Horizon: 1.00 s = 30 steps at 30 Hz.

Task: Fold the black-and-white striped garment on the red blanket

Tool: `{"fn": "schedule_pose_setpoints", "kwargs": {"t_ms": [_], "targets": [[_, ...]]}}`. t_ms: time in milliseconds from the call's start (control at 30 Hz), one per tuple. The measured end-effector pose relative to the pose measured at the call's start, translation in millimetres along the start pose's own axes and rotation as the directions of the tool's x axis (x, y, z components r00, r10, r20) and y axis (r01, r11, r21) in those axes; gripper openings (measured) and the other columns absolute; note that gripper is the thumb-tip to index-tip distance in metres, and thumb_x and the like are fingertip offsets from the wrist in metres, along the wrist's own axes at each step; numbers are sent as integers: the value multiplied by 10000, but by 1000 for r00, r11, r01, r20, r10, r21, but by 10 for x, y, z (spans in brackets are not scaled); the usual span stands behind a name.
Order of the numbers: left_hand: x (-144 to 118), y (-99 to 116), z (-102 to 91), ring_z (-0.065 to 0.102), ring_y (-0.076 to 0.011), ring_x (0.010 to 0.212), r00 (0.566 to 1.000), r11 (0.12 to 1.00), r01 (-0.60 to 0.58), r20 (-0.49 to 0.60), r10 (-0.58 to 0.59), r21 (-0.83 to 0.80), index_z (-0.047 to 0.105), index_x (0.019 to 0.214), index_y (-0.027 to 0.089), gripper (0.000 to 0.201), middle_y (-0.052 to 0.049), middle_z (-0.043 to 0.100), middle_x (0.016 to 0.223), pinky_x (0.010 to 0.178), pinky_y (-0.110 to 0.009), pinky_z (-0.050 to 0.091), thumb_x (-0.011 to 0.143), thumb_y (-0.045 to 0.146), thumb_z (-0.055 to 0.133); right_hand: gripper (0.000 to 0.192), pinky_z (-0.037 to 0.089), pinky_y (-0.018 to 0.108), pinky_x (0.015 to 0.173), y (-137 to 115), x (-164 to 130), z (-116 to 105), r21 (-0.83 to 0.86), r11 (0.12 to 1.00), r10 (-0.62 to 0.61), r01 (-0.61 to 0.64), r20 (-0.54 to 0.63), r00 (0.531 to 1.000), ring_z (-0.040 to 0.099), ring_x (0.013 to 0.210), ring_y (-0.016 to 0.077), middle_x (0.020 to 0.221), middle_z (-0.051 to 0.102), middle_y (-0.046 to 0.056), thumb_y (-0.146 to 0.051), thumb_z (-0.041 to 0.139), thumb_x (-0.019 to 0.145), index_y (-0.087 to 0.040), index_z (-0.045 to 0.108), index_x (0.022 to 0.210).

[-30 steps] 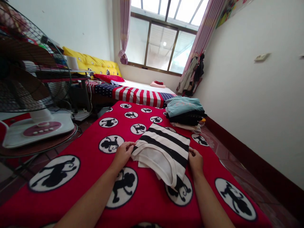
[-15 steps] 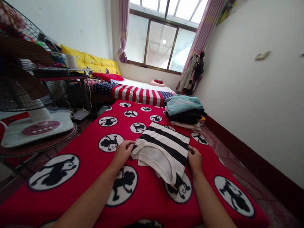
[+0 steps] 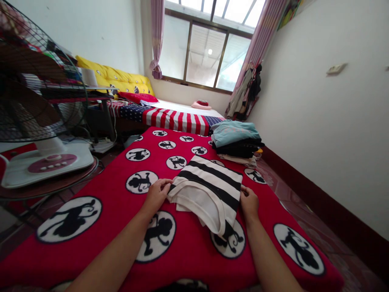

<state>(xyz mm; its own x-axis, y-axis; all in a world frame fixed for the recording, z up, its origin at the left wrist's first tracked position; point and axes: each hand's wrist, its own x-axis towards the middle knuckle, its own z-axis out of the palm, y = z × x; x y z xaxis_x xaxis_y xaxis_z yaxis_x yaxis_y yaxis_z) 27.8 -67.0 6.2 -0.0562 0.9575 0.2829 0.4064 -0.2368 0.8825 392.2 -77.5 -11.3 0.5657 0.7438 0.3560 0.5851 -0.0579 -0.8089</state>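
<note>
A folded black-and-white striped shirt point(image 3: 209, 176) lies on the red monkey-print blanket point(image 3: 115, 227), its white round neckline facing me. My left hand point(image 3: 158, 194) pinches the shirt's left edge near the collar. At the opposite edge, my right hand point(image 3: 249, 201) has its fingers closed on the fabric, the fingertips partly hidden at the cloth. Just beyond the shirt, on the far right, sits a stack of folded clothes with a light blue garment point(image 3: 234, 133) on top and black garments point(image 3: 238, 150) under it.
A fan point(image 3: 45, 158) stands on a round stool at the left. Behind the blanket is a bed with a flag-striped cover point(image 3: 176, 121), a red pillow point(image 3: 138, 98) and a yellow cushion point(image 3: 121, 80). Clothes point(image 3: 247, 91) hang by the window; a white wall point(image 3: 319, 121) bounds the right.
</note>
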Motion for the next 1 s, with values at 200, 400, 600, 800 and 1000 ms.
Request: {"fn": "schedule_pose_setpoints", "kwargs": {"t_ms": [200,400,600,800,1000], "targets": [[3,-14,-2,668,-232,880,1000,1000,-4,2,4,1,710,902,169,304,-84,730,939,825,-355,510,774,345,497,383,492,367,735,28,6,9,14,1000,-17,17,-13,1000,668,811,272,879,731,120,-381,530,661,-155,733,893],[0,-3,-1,664,-234,875,1000,1000,-10,-8,10,5,711,898,164,326,-91,726,937,812,-352,505,767,365,491,404,493,372,744,29,4,8,16,1000,-16,16,4,1000,667,826,273,891,729,123,-387,516,667,-149,728,916],[2,-8,-2,663,-235,881,1000,1000,-9,8,10,-3,708,895,169,316,-88,726,938,823,-358,505,769,364,495,380,493,368,738,31,8,8,27,1000,-13,13,-1,1000,666,815,272,874,730,116,-386,533,659,-156,731,888],[10,-38,13,664,-232,868,1000,1000,-21,-8,21,6,710,888,166,317,-86,724,927,817,-356,509,770,360,488,380,497,372,755,14,-1,-4,23,1000,-15,15,1,1000,665,831,275,870,730,114,-380,536,656,-156,732,893],[10,-26,9,657,-241,896,1000,1000,-21,-5,21,23,713,894,159,325,-97,719,955,854,-374,500,774,350,478,439,495,383,774,-9,-12,-15,11,1000,11,-11,31,999,664,857,285,905,724,135,-395,529,657,-135,721,954]]}}
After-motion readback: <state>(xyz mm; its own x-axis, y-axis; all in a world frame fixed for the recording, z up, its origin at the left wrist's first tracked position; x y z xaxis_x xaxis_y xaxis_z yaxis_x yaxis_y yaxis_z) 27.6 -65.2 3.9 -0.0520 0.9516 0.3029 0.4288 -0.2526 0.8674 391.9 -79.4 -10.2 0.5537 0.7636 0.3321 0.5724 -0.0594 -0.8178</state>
